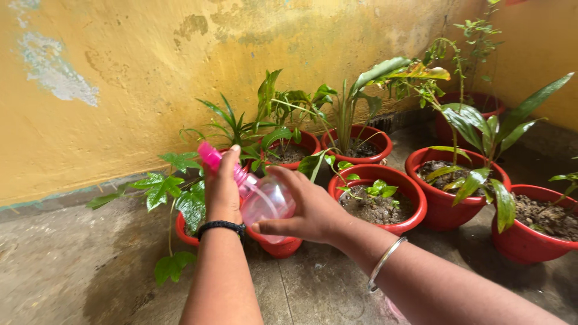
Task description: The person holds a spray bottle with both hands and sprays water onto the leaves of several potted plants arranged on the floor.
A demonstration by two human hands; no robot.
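**Both hands on a pink spray bottle, low centre of the frame**

Hands first: the left hand (221, 191) is closed about the neck and pink trigger head of the spray bottle (260, 195), thumb raised along the top, a black band on its wrist. The right hand (304, 207) cups the clear pink body from the right side, fingers spread and curved around it, a silver bangle (385, 262) further down that forearm. Both forearms rise from the bottom edge and converge just left of centre, wrists fairly straight, the bottle tilted with its nozzle toward the upper left.

Judging by its look, the bottle is thin plastic, light, and likely to give a little under a squeeze; how full it is cannot be told, so its weight may vary. Its smooth wall could be slippery if wet (the floor nearby shows damp patches). The neck below the trigger seems the surest place to grip, with the belly supported from the side or beneath.

Directly behind the bottle stands a small red pot (278, 245), and to the left a broad-leaved green plant (171, 189). Right of the hands, more red pots (385, 198) with soil and leafy plants fill the middle and right. A worn yellow wall (120, 78) spans the upper frame above the concrete floor (54, 271).
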